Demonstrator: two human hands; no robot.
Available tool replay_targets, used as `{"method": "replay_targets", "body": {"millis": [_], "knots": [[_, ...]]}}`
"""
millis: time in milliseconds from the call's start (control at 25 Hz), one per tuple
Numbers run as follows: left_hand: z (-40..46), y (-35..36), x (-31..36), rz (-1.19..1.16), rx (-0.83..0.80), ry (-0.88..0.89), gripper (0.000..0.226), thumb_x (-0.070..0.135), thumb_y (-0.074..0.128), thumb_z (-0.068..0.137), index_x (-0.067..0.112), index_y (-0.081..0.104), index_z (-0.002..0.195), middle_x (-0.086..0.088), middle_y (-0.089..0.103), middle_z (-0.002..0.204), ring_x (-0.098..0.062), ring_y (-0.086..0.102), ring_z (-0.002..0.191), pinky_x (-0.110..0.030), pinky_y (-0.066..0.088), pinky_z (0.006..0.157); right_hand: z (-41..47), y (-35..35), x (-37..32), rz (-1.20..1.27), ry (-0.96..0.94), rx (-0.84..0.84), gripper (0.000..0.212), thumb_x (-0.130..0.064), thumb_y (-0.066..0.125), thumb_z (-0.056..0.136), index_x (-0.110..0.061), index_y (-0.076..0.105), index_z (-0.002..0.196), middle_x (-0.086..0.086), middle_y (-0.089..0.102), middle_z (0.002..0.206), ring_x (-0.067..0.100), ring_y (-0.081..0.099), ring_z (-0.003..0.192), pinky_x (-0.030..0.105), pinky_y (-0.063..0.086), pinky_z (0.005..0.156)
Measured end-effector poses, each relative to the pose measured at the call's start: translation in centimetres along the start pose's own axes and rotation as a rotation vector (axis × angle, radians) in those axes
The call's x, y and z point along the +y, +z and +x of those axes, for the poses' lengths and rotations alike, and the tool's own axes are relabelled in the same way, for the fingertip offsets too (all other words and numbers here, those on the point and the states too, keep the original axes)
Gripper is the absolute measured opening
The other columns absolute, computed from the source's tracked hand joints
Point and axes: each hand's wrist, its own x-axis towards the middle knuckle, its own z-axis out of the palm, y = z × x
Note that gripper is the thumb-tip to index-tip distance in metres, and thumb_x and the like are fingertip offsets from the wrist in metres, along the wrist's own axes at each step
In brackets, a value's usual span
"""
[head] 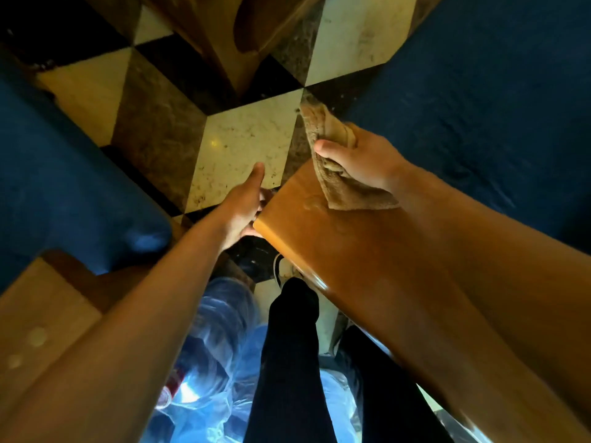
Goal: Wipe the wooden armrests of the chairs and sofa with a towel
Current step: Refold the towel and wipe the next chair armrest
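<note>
A brown towel (pixel 332 174) lies pressed on the far end of a glossy wooden armrest (pixel 335 251) that runs from the lower right toward the centre. My right hand (pixel 361 158) grips the towel, thumb on top. My left hand (pixel 246 206) holds the armrest's left edge, thumb stretched forward and fingers curled under the wood. A second wooden armrest (pixel 41 321) shows at the lower left.
Blue upholstered seats lie at the right (pixel 479 107) and left (pixel 57 174). A wooden table leg (pixel 230 36) stands on the checkered tile floor (pixel 243 145) ahead. Large clear water bottles (pixel 217 346) sit on the floor by my dark-trousered legs (pixel 287 362).
</note>
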Motion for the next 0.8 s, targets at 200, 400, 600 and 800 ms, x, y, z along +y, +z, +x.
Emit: {"method": "replay_targets", "body": {"millis": [200,400,600,800], "knots": [[-2.0,2.1,-4.6,-0.667,0.217,-0.085,0.055,0.050,0.040,0.107,0.007,0.064,0.083,-0.009,0.076,0.069,-0.028,0.071,0.079,-0.045,0.059,0.077,-1.8,2.4,-0.7,-0.523,-0.459,0.193,0.067,-0.078,0.044,0.089,-0.037,0.057,0.141,-0.001,0.054,0.148,0.038,0.043,0.142,0.055,0.035,0.116],[-4.0,3.3,-6.4,-1.042,0.126,-0.043,0.052,0.049,0.037,0.107,0.010,0.070,0.119,-0.014,0.078,0.111,-0.030,0.073,0.101,-0.044,0.058,0.089,-10.8,6.2,3.6,-0.779,-0.828,0.080,0.067,-0.066,0.046,0.096,-0.048,0.029,0.158,-0.004,0.015,0.174,0.047,-0.004,0.158,0.066,0.007,0.125],[-4.8,3.0,-7.2,-1.016,0.121,-0.048,0.067,0.058,0.031,0.106,0.000,0.063,0.115,-0.023,0.070,0.117,-0.037,0.068,0.110,-0.051,0.053,0.098,-13.3,4.9,6.5,-0.776,-0.531,0.197,0.102,-0.087,0.046,0.082,-0.036,0.016,0.165,0.000,0.008,0.175,0.048,-0.003,0.157,0.071,0.011,0.123],[-4.7,0.8,-6.3,-0.905,0.097,-0.033,0.071,0.064,0.033,0.102,0.001,0.063,0.114,-0.027,0.072,0.110,-0.042,0.070,0.102,-0.050,0.060,0.076,-8.9,10.1,-2.3,-0.632,-0.262,0.265,0.092,-0.088,0.038,0.081,-0.047,0.016,0.161,0.003,0.001,0.175,0.057,-0.005,0.153,0.074,-0.003,0.120]]}}
